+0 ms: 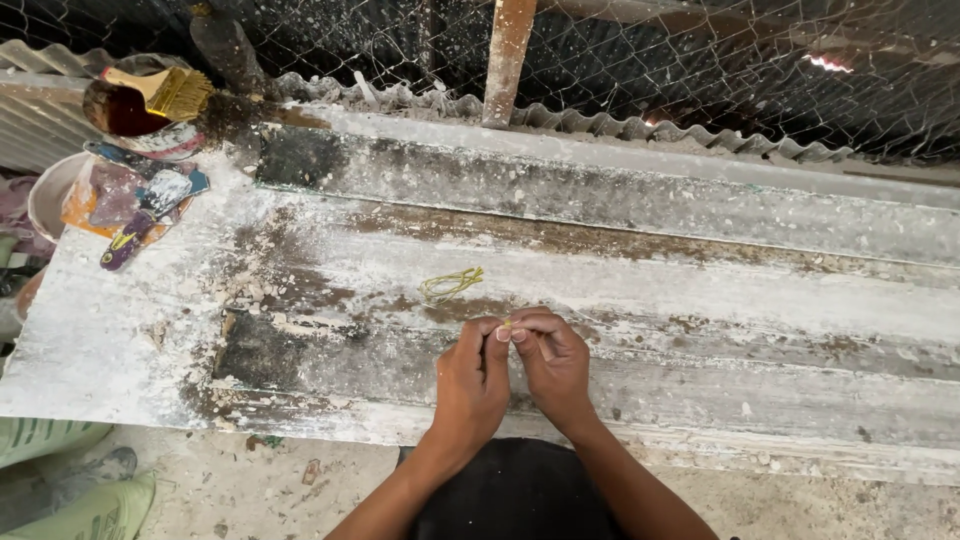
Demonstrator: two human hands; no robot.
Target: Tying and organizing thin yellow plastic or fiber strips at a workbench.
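Both hands meet over the dusty counter [700, 300]. The left hand [472, 385] and right hand [555, 362] pinch a tiny yellow bit [506, 325] between their fingertips (likely light, easy to drop). A thin yellow loop [450, 284], probably soft and bendy, lies just beyond.

A long corrugated sheet [640, 300], caked in white dust with dark brown and black patches, serves as the work surface and runs from 9 o'clock to 3 o'clock. Near its middle, toward 12 o'clock of centre, lies a small tangle of yellow-green rubber bands [450, 284]. At 10 o'clock rest a paint-smeared tool with a purple handle [128, 243] and a brush with yellowish bristles [165, 92] on a stained container [150, 135].
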